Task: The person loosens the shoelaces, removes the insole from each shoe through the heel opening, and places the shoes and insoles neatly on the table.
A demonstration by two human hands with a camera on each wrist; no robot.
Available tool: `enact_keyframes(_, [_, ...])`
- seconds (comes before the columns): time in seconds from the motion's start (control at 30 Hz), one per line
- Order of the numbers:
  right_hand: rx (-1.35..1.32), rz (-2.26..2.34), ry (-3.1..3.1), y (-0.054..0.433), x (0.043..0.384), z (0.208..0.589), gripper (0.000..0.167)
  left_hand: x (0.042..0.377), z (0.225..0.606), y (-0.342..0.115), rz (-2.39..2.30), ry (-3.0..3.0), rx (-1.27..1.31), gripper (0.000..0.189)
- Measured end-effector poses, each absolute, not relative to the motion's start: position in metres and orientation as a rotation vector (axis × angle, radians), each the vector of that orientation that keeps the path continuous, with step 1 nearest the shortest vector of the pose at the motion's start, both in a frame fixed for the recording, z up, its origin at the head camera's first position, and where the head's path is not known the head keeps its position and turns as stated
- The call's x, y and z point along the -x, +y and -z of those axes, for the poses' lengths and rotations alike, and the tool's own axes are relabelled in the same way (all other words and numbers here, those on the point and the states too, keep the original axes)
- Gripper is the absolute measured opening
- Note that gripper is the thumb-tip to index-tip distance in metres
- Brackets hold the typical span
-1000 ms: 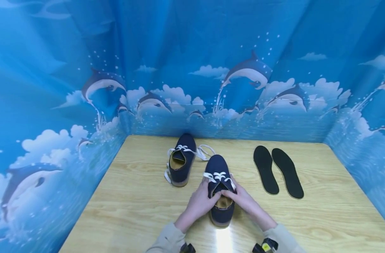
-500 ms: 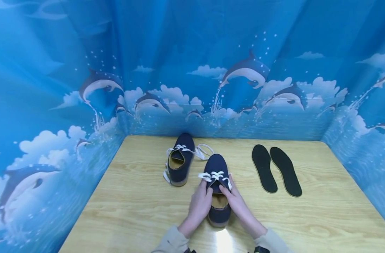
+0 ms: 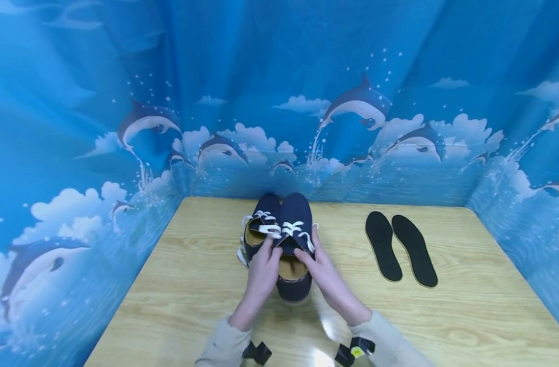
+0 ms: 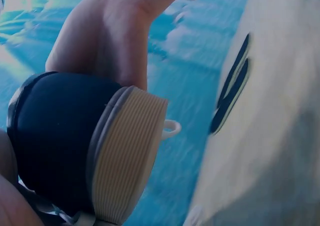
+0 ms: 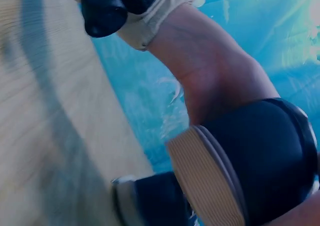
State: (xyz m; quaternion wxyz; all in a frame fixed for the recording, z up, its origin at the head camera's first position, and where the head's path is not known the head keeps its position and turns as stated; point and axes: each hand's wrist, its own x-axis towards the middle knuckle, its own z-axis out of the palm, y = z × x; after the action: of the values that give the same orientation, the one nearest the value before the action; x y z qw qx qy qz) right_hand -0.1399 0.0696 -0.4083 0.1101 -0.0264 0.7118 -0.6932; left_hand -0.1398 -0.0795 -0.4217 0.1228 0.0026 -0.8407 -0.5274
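Note:
A navy canvas shoe [image 3: 295,208] with white laces is held between both hands, toe pointing away, above the table and partly covering a second shoe. In the left wrist view the held shoe's dark heel [image 4: 65,141] and ribbed tan sole edge show, apart from the tabletop. My left hand [image 3: 263,270] grips its left side, thumb at the opening. On the right side my right hand [image 3: 324,270] grips it likewise, thumb by the tongue. The second navy shoe [image 3: 254,250] stands on the table just to the left. Fingers under the held shoe are hidden.
Two black insoles, a left one [image 3: 384,247] and a right one [image 3: 416,251], lie side by side on the wooden table [image 3: 481,306] at the right. A blue dolphin-print curtain [image 3: 270,102] encloses the back and sides.
Both hands have lifted the shoe and carried it left and away from the body, close beside the second shoe. The second shoe and the insoles have stayed in place.

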Motion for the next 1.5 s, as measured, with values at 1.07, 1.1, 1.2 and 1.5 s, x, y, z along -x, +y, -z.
enact_keyframes(1.07, [0.379, 1.650, 2.068, -0.082, 0.179, 0.477, 0.090, 0.116, 0.470, -0.233, 1.506, -2.567, -0.521, 0.046])
enact_keyframes(1.1, [0.377, 1.639, 2.080, -0.083, 0.181, 0.480, 0.089, 0.118, 0.473, -0.233, 1.500, -2.569, -0.511, 0.045])
enact_keyframes(1.2, [0.382, 1.611, 2.134, -0.085, 0.188, 0.483, 0.086, 0.127, 0.479, -0.233, 1.488, -2.559, -0.490, 0.044])
enact_keyframes(1.5, [0.503, 1.587, 2.310, -0.081, 0.186, 0.473, 0.080, 0.162, 0.487, -0.237, 1.497, -2.509, -0.449, 0.041])
